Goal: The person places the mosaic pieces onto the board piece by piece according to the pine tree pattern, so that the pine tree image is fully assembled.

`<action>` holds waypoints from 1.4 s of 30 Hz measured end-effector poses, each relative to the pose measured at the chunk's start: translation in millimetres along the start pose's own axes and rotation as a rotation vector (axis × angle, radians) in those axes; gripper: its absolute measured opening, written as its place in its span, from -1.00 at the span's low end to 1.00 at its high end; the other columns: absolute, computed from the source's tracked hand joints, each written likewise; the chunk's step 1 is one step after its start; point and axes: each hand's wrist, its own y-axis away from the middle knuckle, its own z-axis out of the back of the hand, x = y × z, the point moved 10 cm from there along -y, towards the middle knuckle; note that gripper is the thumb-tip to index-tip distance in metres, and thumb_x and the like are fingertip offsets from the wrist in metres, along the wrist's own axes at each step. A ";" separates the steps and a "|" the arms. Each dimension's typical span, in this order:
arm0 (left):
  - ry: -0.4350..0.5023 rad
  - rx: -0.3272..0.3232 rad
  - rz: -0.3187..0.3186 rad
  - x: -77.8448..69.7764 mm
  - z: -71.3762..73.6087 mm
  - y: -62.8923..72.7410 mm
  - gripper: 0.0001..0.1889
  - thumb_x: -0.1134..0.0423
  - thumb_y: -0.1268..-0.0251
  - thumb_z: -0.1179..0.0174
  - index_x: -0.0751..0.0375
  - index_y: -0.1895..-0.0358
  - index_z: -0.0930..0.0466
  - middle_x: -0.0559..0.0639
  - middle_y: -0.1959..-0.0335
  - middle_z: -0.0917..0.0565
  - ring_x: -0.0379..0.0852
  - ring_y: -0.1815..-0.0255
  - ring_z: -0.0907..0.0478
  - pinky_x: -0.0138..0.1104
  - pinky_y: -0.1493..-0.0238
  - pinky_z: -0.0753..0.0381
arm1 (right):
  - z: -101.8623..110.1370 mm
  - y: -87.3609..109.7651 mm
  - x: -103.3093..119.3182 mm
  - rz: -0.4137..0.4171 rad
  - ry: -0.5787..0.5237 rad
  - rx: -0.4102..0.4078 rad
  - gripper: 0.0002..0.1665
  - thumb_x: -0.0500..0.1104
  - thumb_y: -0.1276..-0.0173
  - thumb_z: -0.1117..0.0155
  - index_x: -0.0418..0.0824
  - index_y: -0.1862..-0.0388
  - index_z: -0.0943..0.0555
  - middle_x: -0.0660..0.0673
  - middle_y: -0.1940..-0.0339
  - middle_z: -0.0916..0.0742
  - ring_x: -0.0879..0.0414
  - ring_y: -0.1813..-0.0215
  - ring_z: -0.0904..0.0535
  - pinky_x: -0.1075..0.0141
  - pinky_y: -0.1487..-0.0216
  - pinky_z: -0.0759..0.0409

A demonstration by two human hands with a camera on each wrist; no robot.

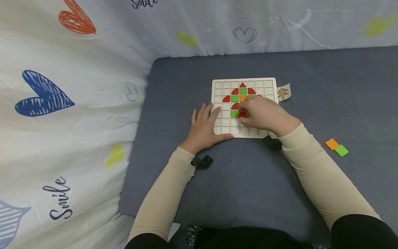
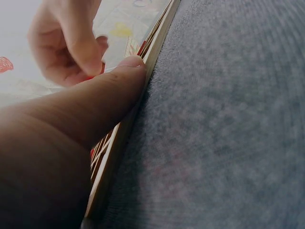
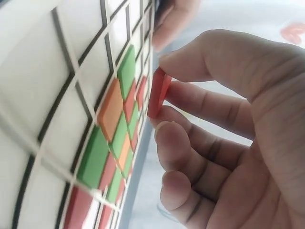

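Observation:
A pale square board [image 1: 268,84] with a raised grid lies on the grey table, with red, green and orange tiles set in several cells. My left hand [image 1: 202,131] rests at its left side, fingers spread over the edge and thumb along the near edge. Over the board's lower middle, my right hand [image 1: 268,116] pinches a small red tile [image 3: 158,93] between thumb and fingertips. In the right wrist view that tile is tilted on edge, a little off the grid. A green tile [image 1: 234,113] sits just left of it. The right hand hides part of the pattern.
A printed pattern card [image 1: 284,92] sticks out past the board's right edge. To the right, a loose orange tile [image 1: 331,144] and a loose green tile [image 1: 342,150] lie side by side. White cloth [image 1: 102,69] with printed hearts borders the table [image 1: 233,190] at the left and back.

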 end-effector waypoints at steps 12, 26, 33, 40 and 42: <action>-0.012 0.020 0.006 0.3 -0.3 0.0 0.21 -0.54 -0.10 -0.34 0.07 -0.70 -0.11 0.09 -0.73 -0.02 0.16 -0.76 0.21 0.16 -0.68 0.38 | -13.1 -32.6 12.8 0.055 0.015 -0.008 -0.80 -0.21 -0.31 -0.38 -0.22 0.11 -0.76 -0.13 0.16 -0.73 -0.02 0.21 -0.61 0.05 0.13 -0.65; -0.008 0.014 -0.006 0.0 -1.4 0.6 0.19 -0.56 -0.10 -0.33 -0.02 -0.71 -0.10 0.11 -0.72 -0.02 0.17 -0.76 0.23 0.17 -0.67 0.40 | -25.3 -43.9 18.7 0.097 -0.004 0.019 -0.78 -0.24 -0.40 -0.44 -0.20 0.00 -0.80 -0.16 0.03 -0.74 -0.07 0.03 -0.70 -0.01 -0.04 -0.69; -0.011 0.013 -0.007 -0.7 0.0 0.4 0.19 -0.56 -0.10 -0.33 -0.03 -0.71 -0.10 0.10 -0.72 -0.02 0.16 -0.76 0.23 0.17 -0.67 0.40 | -23.0 -41.4 20.5 0.119 -0.016 -0.002 -0.80 -0.26 -0.39 -0.45 -0.18 0.03 -0.82 -0.15 0.05 -0.73 -0.06 0.05 -0.70 0.02 -0.03 -0.68; -0.007 0.013 -0.007 -0.3 -0.3 0.3 0.18 -0.56 -0.10 -0.33 -0.02 -0.70 -0.12 0.11 -0.72 -0.02 0.17 -0.76 0.22 0.16 -0.67 0.41 | -23.1 -40.9 20.3 0.133 -0.023 -0.019 -0.80 -0.29 -0.37 -0.46 -0.17 0.05 -0.83 -0.14 0.09 -0.73 -0.06 0.08 -0.70 0.02 0.01 -0.69; -0.005 0.017 -0.006 0.2 -0.8 0.7 0.18 -0.56 -0.11 -0.32 -0.02 -0.71 -0.12 0.11 -0.72 -0.02 0.17 -0.76 0.23 0.15 -0.67 0.42 | -23.5 -41.2 20.2 0.138 -0.026 -0.024 -0.80 -0.29 -0.37 -0.47 -0.18 0.05 -0.83 -0.14 0.08 -0.73 -0.06 0.08 -0.71 0.01 0.01 -0.70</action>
